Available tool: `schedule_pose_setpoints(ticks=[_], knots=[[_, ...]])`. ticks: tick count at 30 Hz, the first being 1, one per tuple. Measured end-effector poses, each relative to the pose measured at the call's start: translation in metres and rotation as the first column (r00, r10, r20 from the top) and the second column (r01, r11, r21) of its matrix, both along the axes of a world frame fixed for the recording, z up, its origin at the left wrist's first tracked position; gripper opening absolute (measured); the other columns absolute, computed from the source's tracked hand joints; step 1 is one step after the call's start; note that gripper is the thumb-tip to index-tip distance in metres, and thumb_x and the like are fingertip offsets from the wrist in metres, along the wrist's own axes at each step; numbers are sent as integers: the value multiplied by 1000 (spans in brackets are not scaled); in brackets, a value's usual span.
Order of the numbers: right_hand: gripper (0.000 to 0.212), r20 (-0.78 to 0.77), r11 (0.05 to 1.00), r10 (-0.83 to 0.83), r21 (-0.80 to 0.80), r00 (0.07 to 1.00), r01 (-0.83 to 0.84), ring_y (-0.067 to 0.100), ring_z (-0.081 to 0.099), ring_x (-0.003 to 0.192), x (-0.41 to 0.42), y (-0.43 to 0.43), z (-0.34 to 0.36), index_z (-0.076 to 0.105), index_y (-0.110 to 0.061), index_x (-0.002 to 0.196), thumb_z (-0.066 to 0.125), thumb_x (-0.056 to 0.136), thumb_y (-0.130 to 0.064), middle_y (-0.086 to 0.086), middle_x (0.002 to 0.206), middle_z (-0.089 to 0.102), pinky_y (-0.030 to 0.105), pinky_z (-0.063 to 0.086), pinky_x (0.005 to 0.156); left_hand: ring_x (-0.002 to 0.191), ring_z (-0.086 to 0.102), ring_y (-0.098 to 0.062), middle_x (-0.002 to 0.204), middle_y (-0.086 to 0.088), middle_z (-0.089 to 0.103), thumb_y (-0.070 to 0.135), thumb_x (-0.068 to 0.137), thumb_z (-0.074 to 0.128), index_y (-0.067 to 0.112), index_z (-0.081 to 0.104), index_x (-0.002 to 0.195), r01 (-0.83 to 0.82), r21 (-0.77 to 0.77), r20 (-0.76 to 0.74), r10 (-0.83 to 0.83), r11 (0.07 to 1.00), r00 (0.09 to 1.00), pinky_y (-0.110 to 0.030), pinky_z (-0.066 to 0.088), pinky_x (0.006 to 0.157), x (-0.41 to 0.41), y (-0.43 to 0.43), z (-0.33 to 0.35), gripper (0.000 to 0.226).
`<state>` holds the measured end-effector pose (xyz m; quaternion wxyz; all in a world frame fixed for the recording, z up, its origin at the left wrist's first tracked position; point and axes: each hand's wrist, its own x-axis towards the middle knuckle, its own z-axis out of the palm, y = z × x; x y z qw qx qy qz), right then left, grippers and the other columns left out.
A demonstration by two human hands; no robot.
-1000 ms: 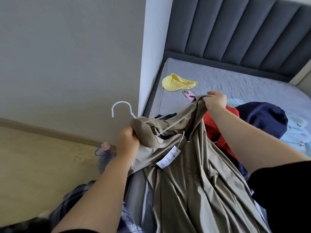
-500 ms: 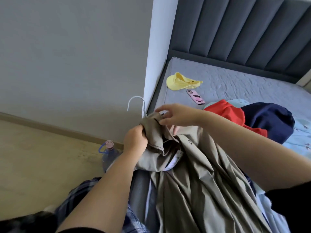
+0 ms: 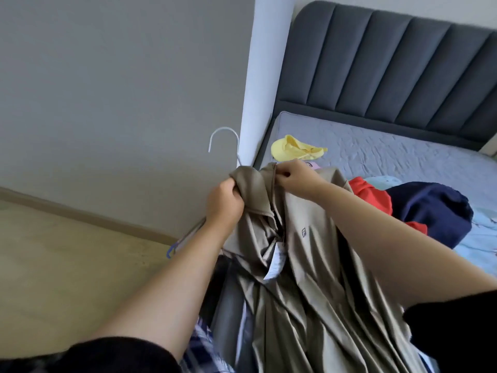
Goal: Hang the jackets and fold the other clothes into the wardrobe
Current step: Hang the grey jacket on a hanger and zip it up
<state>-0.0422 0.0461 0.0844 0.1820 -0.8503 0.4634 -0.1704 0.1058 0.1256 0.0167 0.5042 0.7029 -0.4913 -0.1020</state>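
Mid-frame, the left hand (image 3: 224, 201) grips the khaki jacket (image 3: 301, 265) and hanger (image 3: 224, 142); the right hand (image 3: 294, 175), formerly stretching the shoulder outward, now pinches the collar, so the jacket looks nearly hung.

One view only, head camera. Scene seen from above, looking forward and down. Left hand (image 3: 224, 201) and right hand (image 3: 294, 176) seen very close, mid frame. Arms seen coming in from bottom edge. Bed (image 3: 390, 146) seen farther off, upper right. Wall (image 3: 121, 90) seen upper left. Floor (image 3: 67, 265) seen lower left. Picture tilted, edges bent.
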Motion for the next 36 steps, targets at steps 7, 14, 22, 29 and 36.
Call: schedule_pose_setpoints(ticks=[7,14,22,29,36], knots=[[33,384,892,-41,-403,923,207,26,47,67,17,44,157,53,-23,58,46,82,-1,-7,57,52,29,39,71,82,56,-40,89,-24,64,0,85,43,4,54,75,-38,-229,265,100,973,959,-31,28,62,25,4,188,16],[29,652,916,33,-323,757,238,24,41,65,26,93,316,45,-18,56,48,85,-16,2,57,43,31,33,60,87,58,-39,91,-21,65,4,89,43,8,56,76,12,-405,478,200,914,855,-33,39,65,38,57,372,18],[44,727,783,157,-505,669,364,14,25,41,55,136,437,28,-17,46,56,81,-13,-2,42,26,25,20,40,87,60,-37,90,-19,65,6,88,46,8,59,77,-9,-433,606,298,901,737,-34,45,69,78,117,459,17],[17,297,910,365,-316,883,-270,20,69,60,115,176,433,65,2,81,57,90,-11,11,66,70,31,59,66,83,60,-36,79,-17,62,2,83,48,12,50,65,-192,-481,500,447,855,742,-31,40,64,144,153,466,21],[26,361,807,341,-586,868,-73,24,57,84,163,165,434,63,-8,107,48,95,-25,7,98,66,28,43,71,73,52,-34,69,-14,52,-3,80,44,9,45,61,-316,-496,451,551,809,702,-31,34,61,201,189,466,23]])
